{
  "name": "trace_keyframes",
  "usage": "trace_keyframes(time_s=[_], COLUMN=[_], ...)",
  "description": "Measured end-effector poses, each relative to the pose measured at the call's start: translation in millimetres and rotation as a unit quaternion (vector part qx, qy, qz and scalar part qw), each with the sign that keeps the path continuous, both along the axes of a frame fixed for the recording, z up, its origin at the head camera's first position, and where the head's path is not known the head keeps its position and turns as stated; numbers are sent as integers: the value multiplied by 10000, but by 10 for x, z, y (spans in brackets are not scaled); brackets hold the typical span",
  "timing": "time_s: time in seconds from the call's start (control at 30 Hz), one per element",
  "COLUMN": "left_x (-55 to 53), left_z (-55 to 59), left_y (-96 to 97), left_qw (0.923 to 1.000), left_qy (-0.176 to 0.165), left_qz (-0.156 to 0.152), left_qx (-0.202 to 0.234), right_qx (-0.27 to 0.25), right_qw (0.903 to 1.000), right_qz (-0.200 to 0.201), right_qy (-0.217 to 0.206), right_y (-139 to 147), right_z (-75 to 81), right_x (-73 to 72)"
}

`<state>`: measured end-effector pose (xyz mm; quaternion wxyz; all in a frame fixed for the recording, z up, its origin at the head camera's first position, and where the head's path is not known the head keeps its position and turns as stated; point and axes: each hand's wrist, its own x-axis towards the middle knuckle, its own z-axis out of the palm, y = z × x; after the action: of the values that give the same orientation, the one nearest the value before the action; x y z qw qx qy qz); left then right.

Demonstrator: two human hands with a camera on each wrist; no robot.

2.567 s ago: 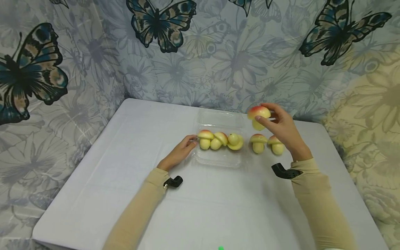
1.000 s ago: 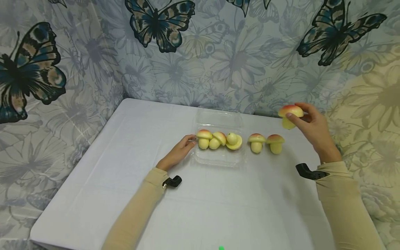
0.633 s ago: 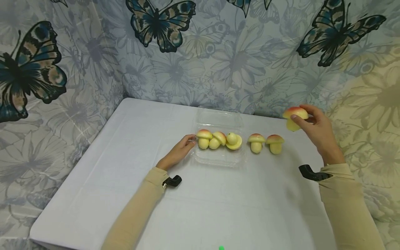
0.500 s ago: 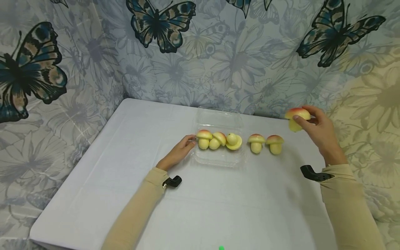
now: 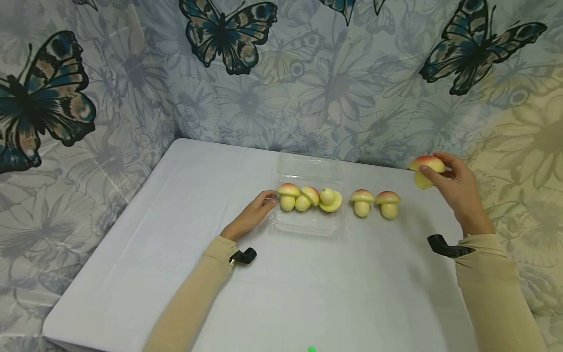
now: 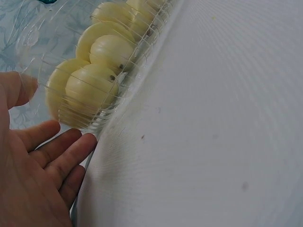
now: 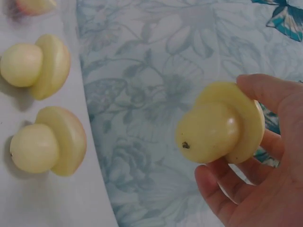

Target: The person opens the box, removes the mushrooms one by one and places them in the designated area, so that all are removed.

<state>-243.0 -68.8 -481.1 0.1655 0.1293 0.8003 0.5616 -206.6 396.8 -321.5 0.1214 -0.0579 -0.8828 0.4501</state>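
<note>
My right hand holds up a mushroom with a yellow stem and a red-blushed cap, at the table's back right. In the right wrist view, thumb and fingers grip that mushroom by its cap, its stem end facing the camera. My left hand holds the left edge of a clear plastic clamshell container, thumb and fingers at its rim. The container's lid lies back. Inside sit three mushrooms in a row, the rightmost with its stem up. Two more mushrooms stand right of the container.
A white-covered table bears everything. Behind and beside it hangs butterfly-patterned cloth. Each wrist wears a black camera mount. A small green spot shows at the bottom of the head view.
My right hand has carried its mushroom from above the container's right side to the right, then slightly lower. My left hand, the container and the other mushrooms have stayed put.
</note>
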Motion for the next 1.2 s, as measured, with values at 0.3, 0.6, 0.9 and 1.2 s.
trace_keyframes(time_s=[0.3,0.6,0.9,1.2], left_x=[-9,9,7,4], left_z=[-3,21,23,-3], left_y=[7,10,12,2], left_qw=[10000,10000,10000,10000], left_qy=[50,40,36,40], left_qz=[24,26,15,-32], left_qx=[-50,-71,-73,-49], right_qx=[17,130,128,-35], right_qw=[10000,9991,9983,9978], right_qz=[-66,-163,-129,-168], right_qy=[-37,-363,-554,-633], right_y=[95,188,287,346], right_z=[-79,-172,-262,-338], right_x=[-4,-18,-26,7])
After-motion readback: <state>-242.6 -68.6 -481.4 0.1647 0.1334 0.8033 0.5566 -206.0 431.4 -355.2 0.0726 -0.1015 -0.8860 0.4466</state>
